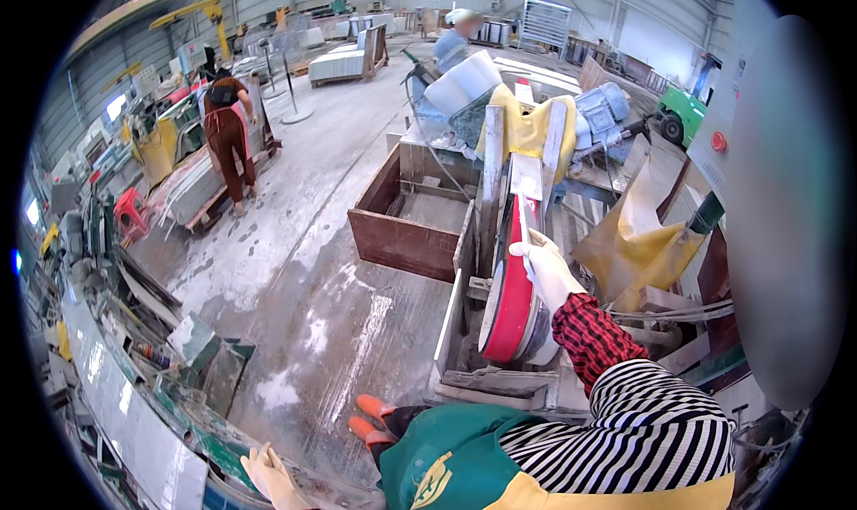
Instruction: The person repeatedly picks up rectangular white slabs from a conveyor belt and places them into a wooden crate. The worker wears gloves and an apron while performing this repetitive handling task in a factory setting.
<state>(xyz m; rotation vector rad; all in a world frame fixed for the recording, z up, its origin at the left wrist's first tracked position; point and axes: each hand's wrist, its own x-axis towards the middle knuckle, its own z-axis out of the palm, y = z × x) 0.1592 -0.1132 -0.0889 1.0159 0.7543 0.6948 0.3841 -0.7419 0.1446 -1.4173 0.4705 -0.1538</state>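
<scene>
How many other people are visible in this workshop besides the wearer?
2: one person standing by the stone slabs at left, another person far back behind the machine. Others may be hidden by equipment.

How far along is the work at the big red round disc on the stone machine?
Done: nothing finished shows; the rusty brown metal box beside the machine holds no visible piece. In hand: the right hand in a white glove rests on the rim of the red round disc. The left hand, also gloved, hangs low, apart from it. What remains cannot be told.
</scene>
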